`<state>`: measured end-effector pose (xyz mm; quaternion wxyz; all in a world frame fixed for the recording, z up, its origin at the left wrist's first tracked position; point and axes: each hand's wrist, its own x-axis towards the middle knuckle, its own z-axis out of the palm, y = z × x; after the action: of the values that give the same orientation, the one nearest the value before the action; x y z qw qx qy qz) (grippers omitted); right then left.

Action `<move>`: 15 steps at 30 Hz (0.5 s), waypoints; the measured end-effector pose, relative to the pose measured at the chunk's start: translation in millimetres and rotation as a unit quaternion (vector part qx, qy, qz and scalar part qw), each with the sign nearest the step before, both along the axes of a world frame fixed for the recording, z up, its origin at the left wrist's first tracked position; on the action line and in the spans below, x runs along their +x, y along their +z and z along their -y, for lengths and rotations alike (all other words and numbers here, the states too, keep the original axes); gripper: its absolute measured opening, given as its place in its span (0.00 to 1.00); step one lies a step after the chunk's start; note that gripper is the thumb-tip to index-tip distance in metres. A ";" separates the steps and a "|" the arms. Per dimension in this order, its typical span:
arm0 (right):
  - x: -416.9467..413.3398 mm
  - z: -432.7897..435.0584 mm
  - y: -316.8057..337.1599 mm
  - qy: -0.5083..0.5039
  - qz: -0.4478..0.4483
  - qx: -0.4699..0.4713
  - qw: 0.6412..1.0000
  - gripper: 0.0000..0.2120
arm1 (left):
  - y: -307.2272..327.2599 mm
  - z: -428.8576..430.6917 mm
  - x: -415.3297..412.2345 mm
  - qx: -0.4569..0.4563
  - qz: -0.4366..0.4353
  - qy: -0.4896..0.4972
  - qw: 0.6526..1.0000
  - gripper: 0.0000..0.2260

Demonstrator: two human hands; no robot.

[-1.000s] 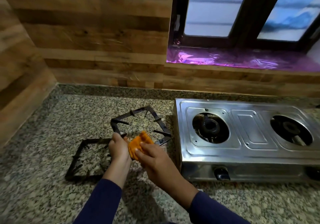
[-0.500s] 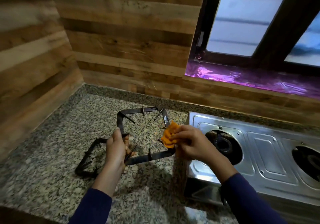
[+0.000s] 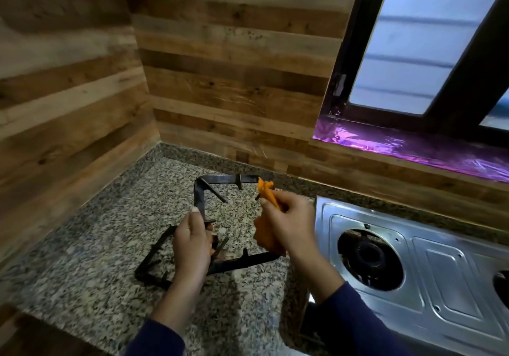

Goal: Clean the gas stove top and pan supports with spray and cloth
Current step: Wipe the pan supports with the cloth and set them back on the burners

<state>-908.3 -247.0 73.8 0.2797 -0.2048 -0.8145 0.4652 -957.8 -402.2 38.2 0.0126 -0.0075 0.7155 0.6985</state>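
Note:
A black square pan support (image 3: 199, 197) is tilted up off the granite counter (image 3: 91, 245). My left hand (image 3: 192, 248) grips its near-left corner. My right hand (image 3: 286, 220) holds a crumpled orange cloth (image 3: 266, 194) pressed against the support's far-right side. A second black pan support (image 3: 150, 266) lies flat on the counter under my left hand, partly hidden by it. The steel gas stove (image 3: 440, 281) sits to the right with its bare left burner (image 3: 370, 258) exposed. No spray bottle is in view.
Wood-panelled walls close the counter in at the back and left. A window sill covered in shiny purple foil (image 3: 413, 146) runs above the stove. The counter's front edge is near my forearms.
The view has swung left and closer. My right hand has slid the cloth from the support's near side up along its right side to the far corner. My left hand keeps its grip.

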 end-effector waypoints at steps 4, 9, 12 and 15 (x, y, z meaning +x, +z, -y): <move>-7.9 -8.9 32.1 -0.047 -0.114 -0.086 0.989 0.07 | -1.7 13.8 -0.7 -0.009 0.012 -0.004 1.000 0.19; -22.7 28.7 22.9 0.026 0.030 0.070 0.997 0.18 | 0.5 8.5 4.4 -0.011 -0.031 -0.042 0.999 0.19; -9.9 41.3 10.9 0.014 0.000 -0.031 0.999 0.13 | -1.8 14.4 0.1 -0.021 -0.035 -0.051 0.998 0.22; -3.0 41.3 23.6 -0.008 -0.108 -0.119 0.987 0.12 | 1.8 21.2 -3.7 -0.042 -0.020 -0.069 0.997 0.21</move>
<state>-911.3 -288.3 97.4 0.3429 -0.1915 -0.7168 0.5761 -961.5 -423.4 40.0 0.0456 0.0554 0.7428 0.6656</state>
